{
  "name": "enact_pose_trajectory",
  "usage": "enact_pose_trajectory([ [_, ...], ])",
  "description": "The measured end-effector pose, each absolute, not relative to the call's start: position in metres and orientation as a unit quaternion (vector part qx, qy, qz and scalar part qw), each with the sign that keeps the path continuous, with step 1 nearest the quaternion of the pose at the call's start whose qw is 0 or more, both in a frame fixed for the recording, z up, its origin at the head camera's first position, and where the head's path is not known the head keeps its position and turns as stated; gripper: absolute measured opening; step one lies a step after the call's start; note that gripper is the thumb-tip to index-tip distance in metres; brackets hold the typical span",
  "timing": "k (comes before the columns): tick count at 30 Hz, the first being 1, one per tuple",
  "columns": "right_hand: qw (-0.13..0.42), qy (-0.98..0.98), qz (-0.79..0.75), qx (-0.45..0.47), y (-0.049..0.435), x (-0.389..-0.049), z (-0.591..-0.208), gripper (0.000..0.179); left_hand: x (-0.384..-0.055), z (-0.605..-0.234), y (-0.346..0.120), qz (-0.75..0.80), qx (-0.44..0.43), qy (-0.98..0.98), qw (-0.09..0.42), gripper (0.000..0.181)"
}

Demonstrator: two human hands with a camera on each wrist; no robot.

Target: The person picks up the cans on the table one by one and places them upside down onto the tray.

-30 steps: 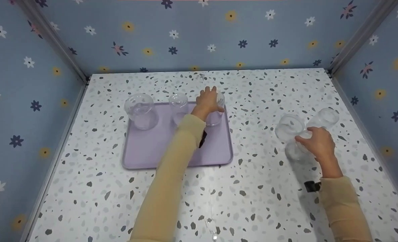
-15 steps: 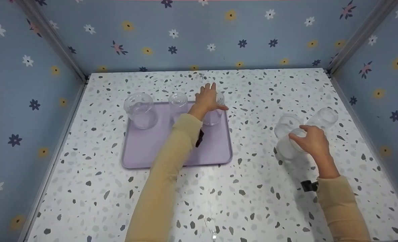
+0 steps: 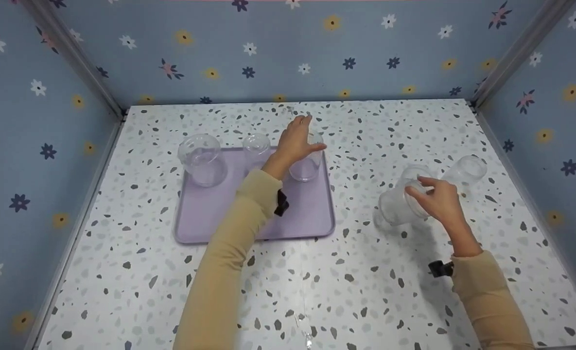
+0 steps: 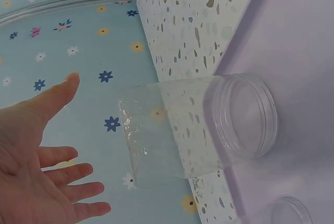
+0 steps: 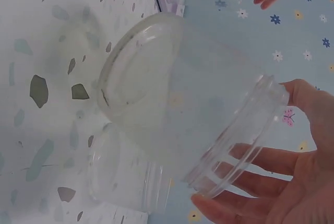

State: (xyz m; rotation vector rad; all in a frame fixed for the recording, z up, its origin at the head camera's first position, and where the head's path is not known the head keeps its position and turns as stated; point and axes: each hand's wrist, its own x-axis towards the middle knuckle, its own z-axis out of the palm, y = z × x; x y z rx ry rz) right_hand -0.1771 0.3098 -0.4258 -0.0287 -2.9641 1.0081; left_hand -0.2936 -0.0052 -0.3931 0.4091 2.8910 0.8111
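Observation:
My right hand (image 3: 441, 199) grips a clear plastic jar (image 3: 397, 206) by its threaded rim, thumb on one side and fingers on the other. In the right wrist view this jar (image 5: 151, 72) tilts, its base toward the table. My left hand (image 3: 292, 141) is above the right-hand jar (image 3: 305, 170) on the lilac tray (image 3: 249, 223). Seen from the left wrist, that hand (image 4: 36, 166) has its fingers spread, with a gap between them and the standing jar (image 4: 245, 114).
A wide clear jar (image 3: 202, 163) and a narrow one (image 3: 256, 148) also stand on the tray. Two more clear jars, one just behind the held jar (image 3: 418, 171) and one further right (image 3: 466, 169), are on the speckled table (image 3: 356, 291). Flower-patterned walls (image 3: 288, 53) enclose the back and sides.
My right hand has lifted the jar from beside the other two and moved it left. My left hand has drawn up and slightly left from the tray's right-hand jar.

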Motion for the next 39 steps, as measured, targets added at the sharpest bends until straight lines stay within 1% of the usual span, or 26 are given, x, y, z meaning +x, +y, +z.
enact_pose_trajectory([
  [5,0.033,-0.934,0.355,-0.016,0.305,-0.180,-0.428,0.060,-0.285,-0.391,-0.007,0.303,0.159,0.940,0.001,0.068],
  [8,0.058,-0.924,0.377,-0.020,0.300,-0.182,-0.427,0.057,-0.281,-0.390,-0.007,0.325,0.167,0.930,-0.029,0.061],
  [14,0.098,-0.903,0.418,-0.014,0.293,-0.189,-0.432,0.049,-0.273,-0.388,-0.008,0.362,0.174,0.913,-0.066,0.054],
  [17,0.107,-0.882,0.458,-0.027,0.302,-0.205,-0.456,0.045,-0.269,-0.388,-0.008,0.381,0.182,0.902,-0.084,0.051],
  [21,0.093,-0.866,0.488,-0.056,0.321,-0.235,-0.502,0.044,-0.262,-0.390,-0.009,0.407,0.198,0.885,-0.111,0.048],
  [23,0.077,-0.854,0.512,-0.056,0.323,-0.242,-0.508,0.044,-0.259,-0.391,-0.010,0.417,0.205,0.877,-0.120,0.047],
  [26,0.080,-0.832,0.546,-0.050,0.325,-0.256,-0.524,0.043,-0.255,-0.395,-0.011,0.430,0.215,0.868,-0.124,0.047],
  [27,0.073,-0.817,0.570,-0.043,0.319,-0.253,-0.514,0.041,-0.253,-0.396,-0.011,0.434,0.217,0.866,-0.123,0.048],
  [28,0.073,-0.810,0.581,-0.041,0.315,-0.254,-0.513,0.040,-0.251,-0.397,-0.011,0.434,0.221,0.864,-0.127,0.048],
  [29,0.082,-0.812,0.577,-0.044,0.314,-0.259,-0.521,0.041,-0.250,-0.398,-0.012,0.439,0.224,0.861,-0.125,0.048],
  [31,0.078,-0.799,0.595,-0.046,0.303,-0.256,-0.510,0.041,-0.247,-0.400,-0.012,0.445,0.229,0.857,-0.123,0.049],
  [33,0.072,-0.780,0.620,-0.039,0.289,-0.247,-0.490,0.041,-0.244,-0.402,-0.012,0.449,0.234,0.854,-0.123,0.050],
  [34,0.080,-0.783,0.615,-0.041,0.284,-0.247,-0.489,0.042,-0.242,-0.403,-0.012,0.451,0.237,0.851,-0.125,0.049],
  [39,0.082,-0.762,0.642,-0.031,0.248,-0.222,-0.440,0.042,-0.237,-0.410,-0.011,0.461,0.254,0.841,-0.129,0.048],
])
